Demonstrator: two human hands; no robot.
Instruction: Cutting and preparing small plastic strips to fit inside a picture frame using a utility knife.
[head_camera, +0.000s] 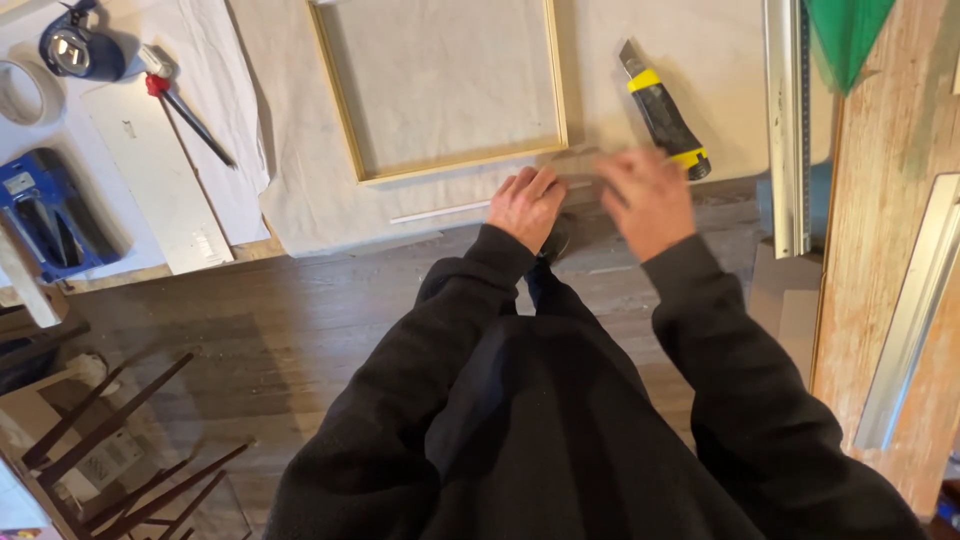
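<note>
Two of your hands meet at the cloth's (300, 190) lower edge: left hand (526, 207) fingers curled, pressing it; right hand (648, 200) blurred, grip unclear. Just above sits the wooden frame (455, 168); the yellow-black utility knife (662, 118) lies upper right, a metal ruler (788, 130) beyond. Dark wood floor (300, 320) below.

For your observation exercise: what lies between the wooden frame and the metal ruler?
In the head view, a yellow-and-black utility knife lies on the canvas between the wooden frame and metal ruler.
</note>
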